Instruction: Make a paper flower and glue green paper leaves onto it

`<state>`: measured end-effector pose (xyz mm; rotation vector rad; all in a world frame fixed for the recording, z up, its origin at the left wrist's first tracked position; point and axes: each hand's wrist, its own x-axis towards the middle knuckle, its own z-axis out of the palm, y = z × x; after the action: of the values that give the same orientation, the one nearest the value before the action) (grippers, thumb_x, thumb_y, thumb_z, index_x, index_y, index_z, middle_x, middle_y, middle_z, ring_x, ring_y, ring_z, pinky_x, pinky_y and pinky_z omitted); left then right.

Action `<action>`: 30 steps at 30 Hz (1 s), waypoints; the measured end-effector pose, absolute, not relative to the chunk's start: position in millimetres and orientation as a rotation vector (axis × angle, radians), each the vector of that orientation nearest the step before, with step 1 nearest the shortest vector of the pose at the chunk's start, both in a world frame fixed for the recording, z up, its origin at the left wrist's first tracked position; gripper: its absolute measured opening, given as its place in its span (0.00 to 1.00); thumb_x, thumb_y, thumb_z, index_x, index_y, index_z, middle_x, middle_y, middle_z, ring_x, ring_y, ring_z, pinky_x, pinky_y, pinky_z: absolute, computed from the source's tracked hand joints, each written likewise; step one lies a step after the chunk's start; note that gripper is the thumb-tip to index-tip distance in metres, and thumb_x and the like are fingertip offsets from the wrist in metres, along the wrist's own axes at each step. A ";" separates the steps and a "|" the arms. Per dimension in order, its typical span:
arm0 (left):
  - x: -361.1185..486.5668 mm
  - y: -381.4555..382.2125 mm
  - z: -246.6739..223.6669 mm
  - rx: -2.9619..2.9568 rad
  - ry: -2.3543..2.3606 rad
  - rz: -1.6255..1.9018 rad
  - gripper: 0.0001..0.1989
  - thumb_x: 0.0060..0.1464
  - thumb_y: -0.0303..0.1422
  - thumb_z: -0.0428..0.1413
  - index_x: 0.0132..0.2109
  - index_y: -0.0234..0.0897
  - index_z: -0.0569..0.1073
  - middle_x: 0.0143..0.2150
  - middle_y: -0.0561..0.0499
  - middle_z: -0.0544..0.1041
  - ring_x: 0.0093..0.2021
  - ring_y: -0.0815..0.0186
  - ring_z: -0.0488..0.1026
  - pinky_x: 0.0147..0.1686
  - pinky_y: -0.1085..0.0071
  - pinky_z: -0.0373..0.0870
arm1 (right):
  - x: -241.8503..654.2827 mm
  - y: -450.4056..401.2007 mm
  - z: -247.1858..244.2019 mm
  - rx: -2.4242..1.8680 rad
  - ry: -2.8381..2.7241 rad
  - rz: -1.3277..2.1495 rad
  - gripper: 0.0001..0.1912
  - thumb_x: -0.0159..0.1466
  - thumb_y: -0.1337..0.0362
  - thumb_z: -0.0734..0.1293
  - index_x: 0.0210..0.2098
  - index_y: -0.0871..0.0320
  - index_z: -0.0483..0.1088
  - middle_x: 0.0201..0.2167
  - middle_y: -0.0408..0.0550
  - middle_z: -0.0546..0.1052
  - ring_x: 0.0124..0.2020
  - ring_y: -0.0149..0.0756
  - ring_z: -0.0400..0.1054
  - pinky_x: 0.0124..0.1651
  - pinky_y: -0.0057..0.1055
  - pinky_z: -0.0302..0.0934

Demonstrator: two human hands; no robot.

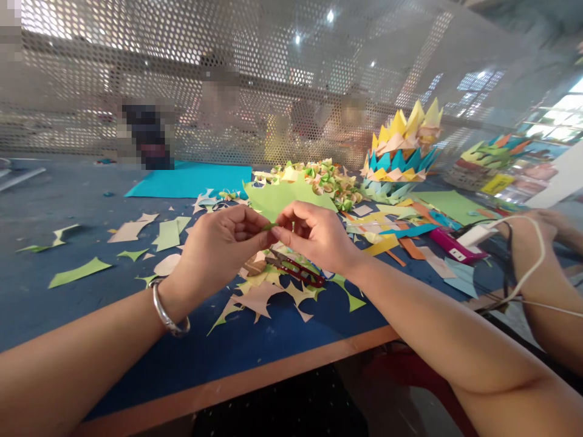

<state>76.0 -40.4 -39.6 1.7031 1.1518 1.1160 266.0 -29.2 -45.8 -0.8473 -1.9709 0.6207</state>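
Between the fingertips of my left hand [225, 243] and my right hand [314, 233] is a small piece of green paper [270, 226]. Both hands pinch it, thumbs close together. Just behind them a larger light green sheet [291, 197] with curved cut edges stands out above the scraps. Under my right hand lies a pair of scissors with red handles [300, 270], partly covered. Cut beige and green scraps [259, 296] spread over the blue table [200, 352] below my hands.
A pile of small folded papers [334, 182] lies behind, left of a layered paper crown [401, 158]. A blue sheet [191, 181] is at the back left. At right are a magenta box [458, 246], cables and another person's arm [542, 273].
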 end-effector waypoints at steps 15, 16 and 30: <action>72.2 -28.2 -49.0 1.550 0.938 0.904 0.11 0.50 0.40 0.66 0.31 0.37 0.77 0.31 0.48 0.83 0.32 0.64 0.81 0.32 0.72 0.78 | 268.3 -27.7 -47.1 -0.806 -1.935 0.792 0.12 0.63 0.57 0.73 0.32 0.58 0.69 0.25 0.38 0.69 0.20 0.23 0.56 0.22 0.25 0.52; 72.0 -28.6 -48.0 1.562 0.942 0.894 0.11 0.51 0.40 0.65 0.30 0.37 0.77 0.30 0.47 0.84 0.31 0.64 0.81 0.31 0.72 0.78 | 268.8 -27.2 -47.2 -0.812 -1.925 0.822 0.12 0.63 0.57 0.73 0.32 0.58 0.69 0.24 0.38 0.69 0.20 0.23 0.56 0.22 0.25 0.52; 68.5 -26.3 -45.9 1.560 0.898 0.815 0.12 0.55 0.41 0.63 0.29 0.38 0.77 0.29 0.47 0.84 0.28 0.65 0.82 0.28 0.74 0.79 | 272.5 -24.2 -43.3 -0.782 -1.850 1.082 0.13 0.60 0.57 0.75 0.31 0.58 0.70 0.23 0.36 0.68 0.19 0.22 0.61 0.19 0.22 0.54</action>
<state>68.5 -26.3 -45.9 1.5595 0.8979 0.8145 272.5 -24.2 -43.3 -0.7815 -1.8496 1.0820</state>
